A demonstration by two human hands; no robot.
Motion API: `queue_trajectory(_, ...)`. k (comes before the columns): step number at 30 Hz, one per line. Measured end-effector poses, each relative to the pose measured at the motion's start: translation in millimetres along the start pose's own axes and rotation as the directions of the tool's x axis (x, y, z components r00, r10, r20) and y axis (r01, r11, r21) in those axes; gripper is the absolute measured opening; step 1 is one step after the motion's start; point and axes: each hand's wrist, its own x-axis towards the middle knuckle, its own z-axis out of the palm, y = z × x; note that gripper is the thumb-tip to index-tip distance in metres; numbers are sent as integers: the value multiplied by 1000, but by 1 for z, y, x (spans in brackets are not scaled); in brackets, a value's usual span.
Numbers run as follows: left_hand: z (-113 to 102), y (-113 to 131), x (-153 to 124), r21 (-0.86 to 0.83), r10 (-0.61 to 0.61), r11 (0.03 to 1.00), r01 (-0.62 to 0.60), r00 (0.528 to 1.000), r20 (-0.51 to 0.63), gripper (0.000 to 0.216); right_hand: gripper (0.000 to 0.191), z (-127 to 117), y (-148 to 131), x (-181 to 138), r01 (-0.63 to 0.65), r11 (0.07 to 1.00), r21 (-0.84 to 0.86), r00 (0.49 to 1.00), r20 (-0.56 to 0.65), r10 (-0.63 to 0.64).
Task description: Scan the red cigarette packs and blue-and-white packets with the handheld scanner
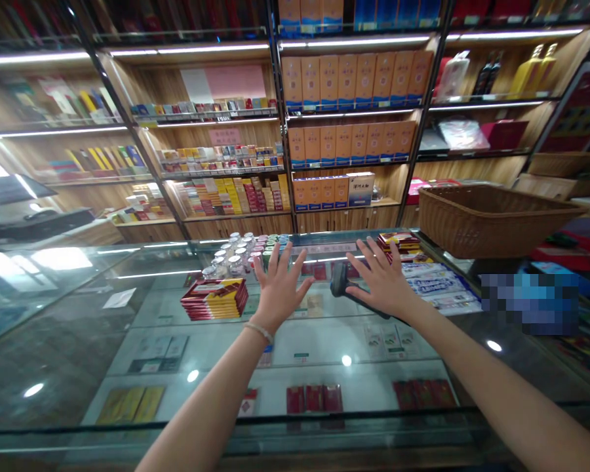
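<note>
Both my hands are stretched out over a glass display counter (324, 334), fingers spread and holding nothing. My left hand (281, 288) is between a stack of red and yellow packets (214, 298) on its left and a dark handheld device (339, 278) on its right. Small lidded jars (233, 255) stand just beyond its fingertips. Close to the dark device, my right hand (381, 278) hides part of its handle; whether they touch I cannot tell. Blue and white packets (437, 285) lie to the right of that hand, with more red and yellow packets (403, 246) behind them.
A brown wicker basket (491, 219) stands at the counter's right end. Below the glass are dark red boxes (314, 398) and yellow packs (132, 404). Wall shelves behind hold orange boxes (356, 80). A white paper (120, 298) lies at the left.
</note>
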Motion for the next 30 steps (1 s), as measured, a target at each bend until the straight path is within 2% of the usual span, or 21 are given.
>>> queue_trajectory(5, 8, 3, -5, 22, 27, 999, -25, 994, -108, 61, 75, -2, 4, -2, 16, 1000, -22, 1000, -15, -16)
queue_trajectory(9, 12, 2, -4, 30, 53, 998, -49, 989, -134, 59, 73, -10, 19, -2, 42, 998, -42, 999, 2, -42)
queue_trajectory(17, 21, 2, -6, 21, 79, 997, -77, 988, -131, 58, 68, 1, 52, -20, 12, 996, -85, 1000, 19, -10)
queue_trajectory(25, 20, 8, -10, 38, 64, 997, -62, 996, -68, 59, 62, 21, 58, -35, 0, 999, -53, 998, -55, -3)
queue_trajectory(30, 18, 12, -3, 43, 91, 995, -88, 993, -70, 58, 60, 19, 64, -36, -34, 998, -45, 998, -48, 32)
